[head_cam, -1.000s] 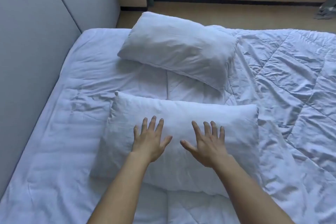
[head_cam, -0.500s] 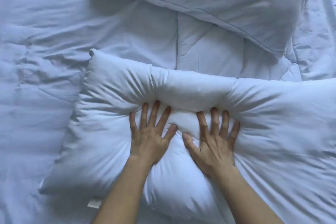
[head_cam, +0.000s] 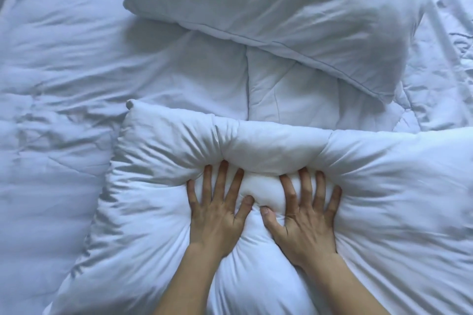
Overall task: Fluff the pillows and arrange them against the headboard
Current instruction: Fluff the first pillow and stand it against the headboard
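Observation:
A white near pillow (head_cam: 384, 199) lies across the bed in front of me. My left hand (head_cam: 217, 210) and my right hand (head_cam: 304, 217) press flat into its middle, side by side, fingers spread, palms down. The filling is dented under them and bulges up in a ridge beyond the fingertips. Neither hand grips the fabric. A second white pillow (head_cam: 281, 7) lies slanted farther away at the top. The headboard is out of view, apart from perhaps a grey sliver at the top left corner.
A white quilted duvet (head_cam: 64, 84) covers the bed, wrinkled, showing between the two pillows and to the left and far right.
My hands came down from hovering onto the near pillow and pushed into it, denting its middle. The view closed in on the bed; since half a second ago the press is much the same.

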The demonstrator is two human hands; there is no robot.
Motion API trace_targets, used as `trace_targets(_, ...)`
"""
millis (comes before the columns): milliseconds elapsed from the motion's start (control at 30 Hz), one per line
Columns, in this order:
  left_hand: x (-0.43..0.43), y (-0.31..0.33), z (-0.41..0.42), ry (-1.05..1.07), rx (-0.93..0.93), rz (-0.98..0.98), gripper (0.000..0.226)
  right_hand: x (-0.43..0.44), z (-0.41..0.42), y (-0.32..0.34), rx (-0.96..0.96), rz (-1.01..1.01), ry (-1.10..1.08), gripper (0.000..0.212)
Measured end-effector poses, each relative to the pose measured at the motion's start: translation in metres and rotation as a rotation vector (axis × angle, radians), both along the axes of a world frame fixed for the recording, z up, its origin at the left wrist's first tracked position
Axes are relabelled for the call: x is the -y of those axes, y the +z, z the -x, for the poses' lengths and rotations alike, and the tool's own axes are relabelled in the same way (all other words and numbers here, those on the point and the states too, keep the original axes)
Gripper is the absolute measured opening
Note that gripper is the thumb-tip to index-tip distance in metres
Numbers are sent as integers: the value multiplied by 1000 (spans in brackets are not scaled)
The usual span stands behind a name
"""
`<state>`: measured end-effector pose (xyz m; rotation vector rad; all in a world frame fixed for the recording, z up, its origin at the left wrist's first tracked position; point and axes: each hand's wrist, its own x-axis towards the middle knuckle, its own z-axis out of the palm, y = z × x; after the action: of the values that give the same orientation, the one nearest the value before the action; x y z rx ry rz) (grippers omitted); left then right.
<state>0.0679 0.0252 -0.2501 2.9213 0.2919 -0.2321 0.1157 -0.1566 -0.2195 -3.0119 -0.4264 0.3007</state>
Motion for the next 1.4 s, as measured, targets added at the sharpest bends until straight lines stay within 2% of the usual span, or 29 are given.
trace_targets(133, 0, 25, 15, 6, 39, 15, 66, 2, 9, 24, 95, 27, 2, 83)
trace_targets(267, -6, 53, 15, -78, 161, -6, 63, -16, 15, 48, 238, -94, 128, 73)
trace_targets(333, -15, 59, -1, -207, 182, -70, 63, -37, 6, 54, 213, -75, 231, 69)
trace_targets(400, -34, 55, -17, -248, 156, -135, 67, -37, -11, 53, 144, 24, 248, 70)
trace_targets(500, -74, 40, -27, -93, 96, -219, 73, 23, -42, 48, 84, 193, 63, 81)
trace_targets(600, -115, 35, -38, 119, -35, -195, 74, 92, -63, 52, 20, 306, -188, 91)
trace_targets(733, -148, 53, -47, 237, -264, -198, 70, 134, -75, 66, -120, 265, -393, 98)
trace_targets(833, -140, 73, -61, 258, -291, -264, 69, 105, -87, 72, -60, 216, -469, 93)
trace_targets(900, -103, 83, -82, 142, -163, -141, 68, 58, -89, 77, 9, 64, -361, 80)
trace_targets(967, -56, 85, -100, -69, -36, 44, 63, 5, -87, 74, 9, -78, -86, 70)
trace_targets(1033, -26, 75, -107, -226, -19, 63, 63, -17, -83, 62, -30, -32, 97, 66)
trace_targets(1067, -26, 67, -105, -223, -48, 35, 65, -10, -84, 56, -65, 21, 94, 66)
trace_targets(1200, -90, 40, -84, -11, -139, -157, 81, 96, -96, 52, -111, 244, -219, 78)
trace_targets(1267, -128, 41, -73, 53, -221, -221, 75, 144, -93, 64, -182, 319, -379, 79)
trace_targets(1333, -142, 52, -64, 140, -303, -207, 65, 166, -84, 77, -245, 307, -524, 80)
trace_targets(1400, -127, 65, -54, 191, -289, -144, 59, 161, -69, 89, -199, 201, -603, 85)
